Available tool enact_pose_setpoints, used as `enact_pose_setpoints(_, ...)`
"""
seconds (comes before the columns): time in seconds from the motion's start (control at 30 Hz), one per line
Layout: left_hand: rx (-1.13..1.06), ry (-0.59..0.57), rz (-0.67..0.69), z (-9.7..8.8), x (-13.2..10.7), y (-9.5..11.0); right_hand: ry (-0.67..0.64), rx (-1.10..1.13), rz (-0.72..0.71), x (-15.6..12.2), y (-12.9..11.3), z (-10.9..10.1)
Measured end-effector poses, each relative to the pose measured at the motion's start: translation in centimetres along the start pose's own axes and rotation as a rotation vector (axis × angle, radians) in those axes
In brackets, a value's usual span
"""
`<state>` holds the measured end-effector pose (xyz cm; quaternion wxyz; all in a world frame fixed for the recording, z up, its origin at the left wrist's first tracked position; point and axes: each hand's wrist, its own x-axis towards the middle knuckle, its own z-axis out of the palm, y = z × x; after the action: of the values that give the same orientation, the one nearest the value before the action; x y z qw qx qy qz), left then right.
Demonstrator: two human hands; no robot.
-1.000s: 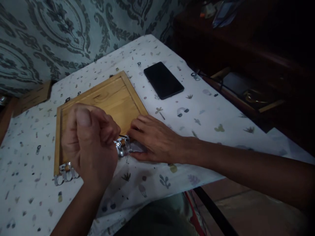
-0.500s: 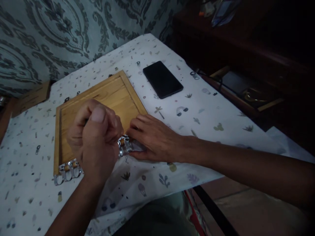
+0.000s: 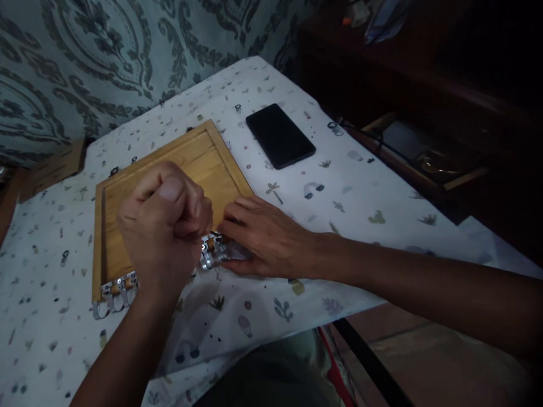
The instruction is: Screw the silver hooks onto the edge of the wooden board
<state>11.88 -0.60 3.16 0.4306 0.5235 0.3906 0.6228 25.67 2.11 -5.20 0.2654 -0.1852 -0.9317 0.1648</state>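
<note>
A shallow wooden tray (image 3: 199,161) lies on the patterned tablecloth (image 3: 360,192). A shiny metal bracket (image 3: 211,251) sits at the tray's near right corner. My right hand (image 3: 265,237) lies low over that bracket, fingertips pinning it against the tray edge. My left hand (image 3: 163,226) hovers just left of the bracket, curled into a fist with the thumb on top. What the fist grips is hidden. A second metal bracket (image 3: 114,294) with round loops is at the tray's near left corner.
A black phone (image 3: 280,135) lies face up beyond the tray on the right. The table's right edge drops to dark wooden furniture (image 3: 424,85) with an open drawer (image 3: 424,158). Wooden pieces (image 3: 51,169) rest by the patterned wall at the left.
My left hand has shifted slightly right and turned at the bracket. A thin dark tool tip that showed beside it a second ago is now covered. My right hand stays put.
</note>
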Motion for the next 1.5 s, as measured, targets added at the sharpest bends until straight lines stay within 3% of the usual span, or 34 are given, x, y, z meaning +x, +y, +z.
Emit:
enact_pose_setpoints(0.47, 0.007, -0.017, 0.025, 0.0, -0.2, 0.2, -0.018, 0.003, 0.015, 0.1, 0.0, -0.1)
enact_pose_setpoints(0.73, 0.048, 0.127, 0.105, -1.1, -0.4, 1.8, 0.005, 0.020, -0.013, -0.2, 0.2, 0.2)
enact_pose_setpoints(1.17, 0.078, 0.280, 0.063, -0.5, -1.0, 1.1, -0.006, 0.050, -0.006, -0.1, 0.3, 0.0)
enact_pose_setpoints(1.5, 0.075, 0.280, 0.082, -0.5, -1.4, 0.0, -0.037, 0.024, 0.005, 0.0, 0.1, -0.4)
